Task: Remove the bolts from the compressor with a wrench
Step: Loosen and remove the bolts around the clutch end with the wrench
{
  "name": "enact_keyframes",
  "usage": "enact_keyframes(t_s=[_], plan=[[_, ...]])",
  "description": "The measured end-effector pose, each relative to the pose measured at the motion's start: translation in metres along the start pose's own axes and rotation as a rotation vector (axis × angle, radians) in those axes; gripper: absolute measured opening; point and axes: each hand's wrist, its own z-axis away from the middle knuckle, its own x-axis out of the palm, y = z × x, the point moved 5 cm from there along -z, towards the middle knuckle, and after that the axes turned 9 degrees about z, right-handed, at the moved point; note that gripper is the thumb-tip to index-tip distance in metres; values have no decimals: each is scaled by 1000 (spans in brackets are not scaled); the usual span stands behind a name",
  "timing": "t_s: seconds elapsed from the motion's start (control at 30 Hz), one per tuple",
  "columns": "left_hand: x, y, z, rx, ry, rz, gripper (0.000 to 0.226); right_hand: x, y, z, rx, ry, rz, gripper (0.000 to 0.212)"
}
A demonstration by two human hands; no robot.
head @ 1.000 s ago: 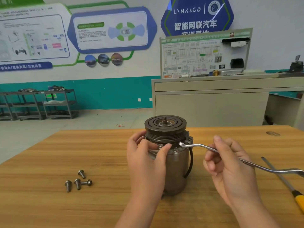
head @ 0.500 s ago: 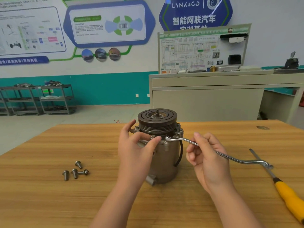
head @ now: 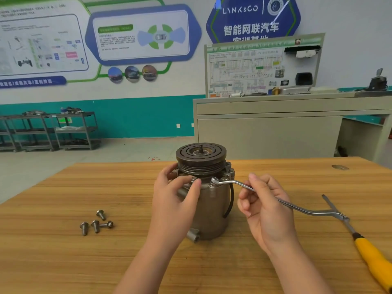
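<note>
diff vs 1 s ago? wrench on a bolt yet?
Right hand brought the wrench in leftward; its ring end now sits on a flange bolt of the compressor. Left hand still grips the body. Four loose bolts and the screwdriver unmoved.

A white wall [head: 350, 28] with a teal lower band [head: 135, 117] ran across the upper frame, hung with blue and green information panels [head: 140, 35]. At left stood grey metal shelf carts [head: 74, 130] on a pale floor [head: 63, 164]. At upper right, a beige cabinet [head: 269, 134] carried a wiring-diagram board [head: 254, 71].
</note>
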Motion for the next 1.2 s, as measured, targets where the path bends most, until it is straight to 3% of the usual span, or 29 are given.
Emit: enact_keyframes(t_s=[0.47,0.7,0.83,1.0,1.2], plan=[[1,7,-3,101,177,-104,23,0,2,0,-1,-11,-7,18],[1,-1,-1,-37,-9,52,17,-3,-1,1,-8,4,-34,20],[-3,-2,-6,-51,-17,101,5,-2,1,2,21,19,-74,20],[-4,1,-11,-48,-34,25,31,-6,1,1,54,59,-112,20],[-8,0,-12,-46,-61,37,6,-7,1,0,65,74,-169,19]])
